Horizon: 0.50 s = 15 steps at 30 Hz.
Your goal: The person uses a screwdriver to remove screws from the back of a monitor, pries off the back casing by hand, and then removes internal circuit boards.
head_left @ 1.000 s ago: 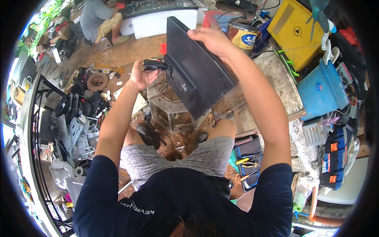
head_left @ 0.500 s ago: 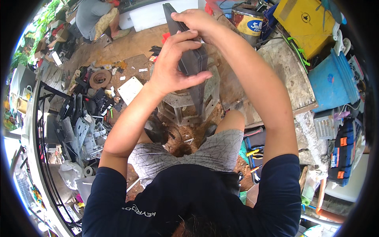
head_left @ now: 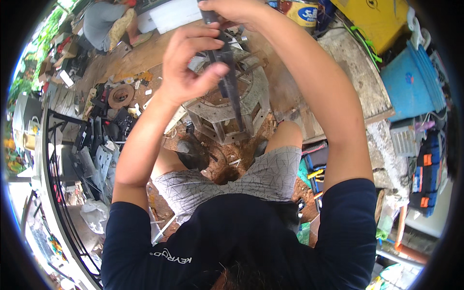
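A thin black flat panel (head_left: 231, 79) stands nearly edge-on in front of me, its near end low over a worn grey octagonal stand (head_left: 261, 92). My right hand (head_left: 234, 10) grips its far upper end, thumb on the near side; part of that hand is cut off by the picture's top edge. On the panel's left is my left hand (head_left: 186, 67), its fingers and thumb spread apart. Its fingertips overlap the panel's edge in the picture, and whether they press on it I cannot tell. What kind of device the panel is does not show.
Loose electronic parts (head_left: 104, 154) and a rusty ring (head_left: 121, 95) lie to the left. A person (head_left: 104, 26) crouches at the far left. On the right are a wooden board (head_left: 357, 72), a blue bin (head_left: 411, 87), a yellow box (head_left: 377, 21) and a toolbox (head_left: 425, 179).
The panel has turned more edge-on, and its far end has moved up and slightly left. Both hands have shifted left; the left hand's thumb no longer reaches across the panel's near end.
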{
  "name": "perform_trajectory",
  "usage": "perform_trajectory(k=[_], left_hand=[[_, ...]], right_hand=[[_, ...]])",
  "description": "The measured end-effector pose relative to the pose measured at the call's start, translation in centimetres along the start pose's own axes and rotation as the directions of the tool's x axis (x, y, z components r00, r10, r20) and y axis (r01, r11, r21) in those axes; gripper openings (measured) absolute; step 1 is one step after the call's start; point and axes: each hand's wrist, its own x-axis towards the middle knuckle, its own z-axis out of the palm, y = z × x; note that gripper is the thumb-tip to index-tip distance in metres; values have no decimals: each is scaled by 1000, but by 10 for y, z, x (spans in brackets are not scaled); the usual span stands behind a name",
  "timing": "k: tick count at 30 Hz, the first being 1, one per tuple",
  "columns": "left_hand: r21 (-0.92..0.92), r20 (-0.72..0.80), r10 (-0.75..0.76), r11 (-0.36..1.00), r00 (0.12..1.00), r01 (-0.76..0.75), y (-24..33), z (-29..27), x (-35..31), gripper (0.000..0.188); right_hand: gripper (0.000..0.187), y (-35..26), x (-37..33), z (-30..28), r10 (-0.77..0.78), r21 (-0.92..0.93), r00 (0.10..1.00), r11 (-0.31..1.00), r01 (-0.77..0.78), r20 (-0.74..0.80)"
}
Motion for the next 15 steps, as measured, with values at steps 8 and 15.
perform_trajectory(k=[8, 15], left_hand=[[54, 52, -181, 982, 982, 178, 8, 6, 4, 25], [169, 87, -249, 958, 964, 232, -24, -2, 8, 19]], right_hand=[[62, 46, -126, -102, -317, -331, 947, 899, 286, -44], [62, 211, -499, -112, 752, 274, 499, 636, -721, -431]])
